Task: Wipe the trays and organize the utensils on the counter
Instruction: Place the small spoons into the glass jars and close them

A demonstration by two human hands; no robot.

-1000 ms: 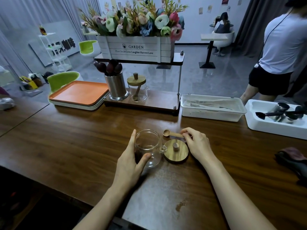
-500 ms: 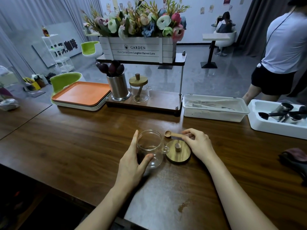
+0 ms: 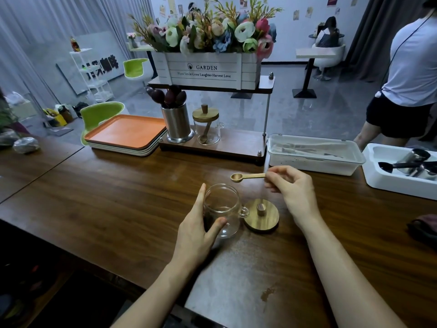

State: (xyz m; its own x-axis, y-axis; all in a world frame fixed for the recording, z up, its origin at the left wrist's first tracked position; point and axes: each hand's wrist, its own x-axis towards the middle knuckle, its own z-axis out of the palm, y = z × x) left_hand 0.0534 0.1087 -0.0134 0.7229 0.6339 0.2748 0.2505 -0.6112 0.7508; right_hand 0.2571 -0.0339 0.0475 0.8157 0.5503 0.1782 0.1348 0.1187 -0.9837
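Observation:
A small glass jar [image 3: 223, 207] stands open on the wooden counter [image 3: 94, 197], and my left hand [image 3: 199, 229] grips its left side with the thumb across the front. Its round wooden lid [image 3: 261, 215] lies flat just right of the jar. My right hand [image 3: 292, 189] pinches the handle of a small wooden spoon [image 3: 246, 176], held level above and behind the jar with the bowl pointing left. A stack of trays with an orange one on top [image 3: 128, 132] sits at the back left.
A wooden stand [image 3: 227, 144] at the back carries a steel utensil cup [image 3: 177, 124], a second lidded glass jar [image 3: 208, 125] and a flower box [image 3: 208, 69]. Two white bins [image 3: 312, 153] [image 3: 399, 171] sit at right, a dark cloth [image 3: 423, 227] by the right edge. A person [image 3: 406, 74] stands beyond.
My right hand has lifted the wooden spoon off the counter and now holds it level above the jar. The left hand keeps its grip on the jar.

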